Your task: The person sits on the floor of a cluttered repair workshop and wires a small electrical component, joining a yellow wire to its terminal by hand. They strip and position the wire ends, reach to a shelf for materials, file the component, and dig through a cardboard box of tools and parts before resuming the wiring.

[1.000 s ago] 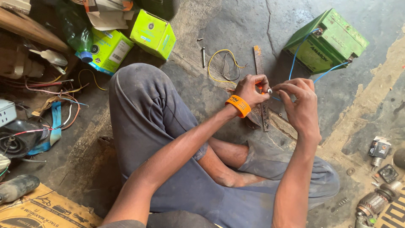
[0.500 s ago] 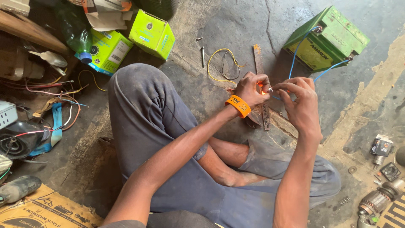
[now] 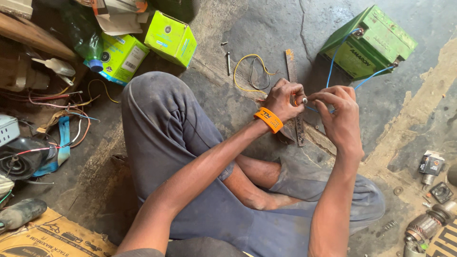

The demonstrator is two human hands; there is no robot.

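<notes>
My left hand [image 3: 282, 99] and right hand [image 3: 339, 112] meet above the floor [image 3: 266, 28], fingers of both pinched together on a small bulb [image 3: 303, 100] joined to blue wires [image 3: 333, 62]. The wires run to the green battery [image 3: 369, 43], beyond my crossed legs.

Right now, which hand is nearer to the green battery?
Right. The right hand works just below and left of the green battery, pinching the blue wire that runs up to it. The left hand sits farther left, beside the yellow wire loop.
</notes>
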